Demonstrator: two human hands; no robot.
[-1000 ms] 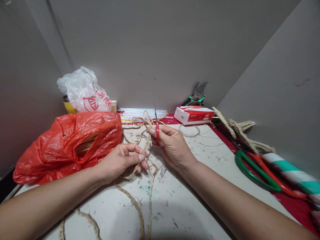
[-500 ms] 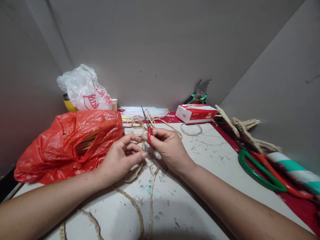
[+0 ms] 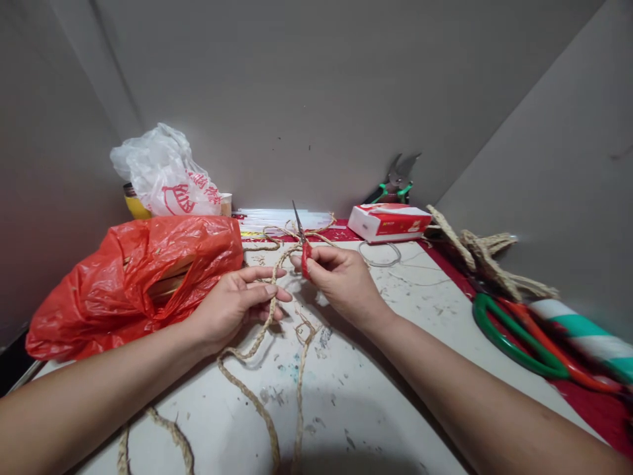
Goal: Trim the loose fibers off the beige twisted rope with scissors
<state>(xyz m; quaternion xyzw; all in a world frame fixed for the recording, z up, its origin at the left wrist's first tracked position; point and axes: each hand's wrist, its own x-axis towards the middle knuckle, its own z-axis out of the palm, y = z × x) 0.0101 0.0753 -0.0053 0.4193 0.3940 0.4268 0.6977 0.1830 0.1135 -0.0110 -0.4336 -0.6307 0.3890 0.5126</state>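
My left hand (image 3: pixel 242 300) holds a braided straw rope (image 3: pixel 267 322) between thumb and fingers, above the white tabletop. From there the rope runs up toward the back and down in a loose curve to the front edge. Small red-handled scissors (image 3: pixel 306 254) are in my right hand (image 3: pixel 341 280), their dark blades pointing up and away. The blades look closed or nearly so. Between my forearms lies another stretch of straw rope (image 3: pixel 301 389), its far end frayed and loosely looped.
At left sits a red plastic bag (image 3: pixel 138 284) with thin wooden pieces inside, a white bag (image 3: pixel 165 175) behind it. Clear sticks (image 3: pixel 277 219), a tissue box (image 3: pixel 388 223) and pruning shears (image 3: pixel 399 178) line the back. Large green-and-orange-handled scissors (image 3: pixel 519 346) lie at right.
My left hand has taken hold of the braided rope and lifted it into view. The scissors in my right hand have shifted slightly right and up.
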